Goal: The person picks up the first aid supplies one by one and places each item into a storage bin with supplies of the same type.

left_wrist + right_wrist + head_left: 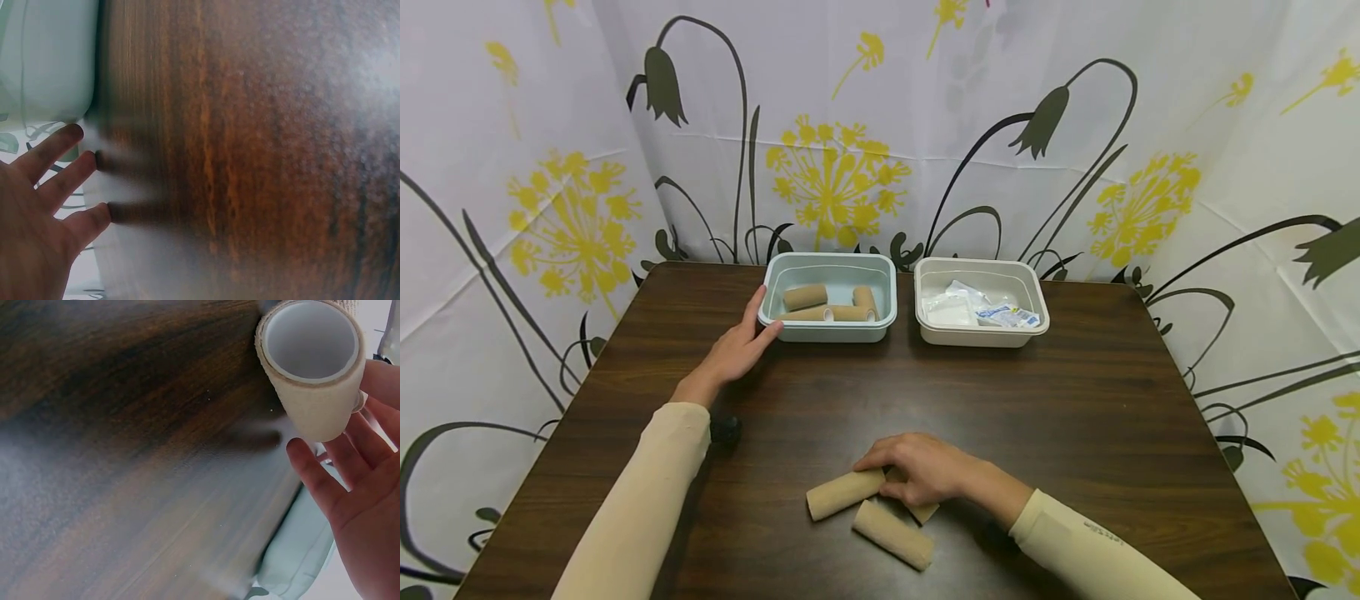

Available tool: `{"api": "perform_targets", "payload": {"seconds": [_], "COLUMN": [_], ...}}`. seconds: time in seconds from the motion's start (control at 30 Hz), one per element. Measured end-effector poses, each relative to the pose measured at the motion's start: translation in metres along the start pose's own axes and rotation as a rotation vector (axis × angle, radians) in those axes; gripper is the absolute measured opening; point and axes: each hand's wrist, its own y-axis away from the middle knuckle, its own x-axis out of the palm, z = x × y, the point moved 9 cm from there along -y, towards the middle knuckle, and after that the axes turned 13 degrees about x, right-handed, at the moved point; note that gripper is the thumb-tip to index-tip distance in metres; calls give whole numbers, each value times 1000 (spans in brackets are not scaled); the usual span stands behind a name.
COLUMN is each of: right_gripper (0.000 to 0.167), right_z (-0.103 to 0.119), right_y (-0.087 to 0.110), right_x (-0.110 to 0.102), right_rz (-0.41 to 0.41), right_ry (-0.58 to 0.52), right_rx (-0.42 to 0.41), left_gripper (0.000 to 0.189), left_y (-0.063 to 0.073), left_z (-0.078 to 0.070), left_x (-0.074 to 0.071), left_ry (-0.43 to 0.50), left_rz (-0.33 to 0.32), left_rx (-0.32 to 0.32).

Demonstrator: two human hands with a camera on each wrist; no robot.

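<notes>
In the head view my left hand (735,348) rests against the left end of a pale blue plastic box (831,335), fingers straight, thumb at its front rim. Several tan bandage rolls (805,297) lie inside that box. My right hand (928,467) is low over the table, fingers and thumb around a tan bandage roll (925,512) that it partly covers. Its fingertips overlap the end of a second roll (844,495), and a third roll (893,535) lies just in front. The right wrist view shows a roll's white core (310,340) beside the fingers.
To the right of the blue box stands a beige box (981,335) holding several plastic-wrapped packets (951,308). Both boxes sit near the back edge of the dark wooden table (1037,417). A flower-patterned curtain (865,100) hangs behind and at the sides.
</notes>
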Motion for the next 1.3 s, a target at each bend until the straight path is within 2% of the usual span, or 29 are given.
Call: {"api": "perform_targets", "payload": {"seconds": [0.33, 0.57, 0.9, 1.07, 1.3], "right_gripper": [40, 38, 36, 38, 40], "right_z": [1, -3, -14, -24, -46], "right_y": [0, -1, -8, -16, -34], "right_x": [-13, -34, -76, -97, -125], "right_rz": [-22, -60, -214, -335, -528], "right_ry": [-59, -85, -73, -90, -95], "right_rx": [-8, 14, 28, 37, 107], "left_gripper": [77, 78, 77, 77, 77], "left_y": [-1, -1, -1, -1, 0], "left_z": [3, 2, 0, -2, -1], "left_x": [0, 1, 0, 0, 0], "left_ry": [2, -3, -11, -13, -13], "left_rz": [0, 1, -1, -1, -3], "left_rx": [-5, 2, 12, 13, 14]}}
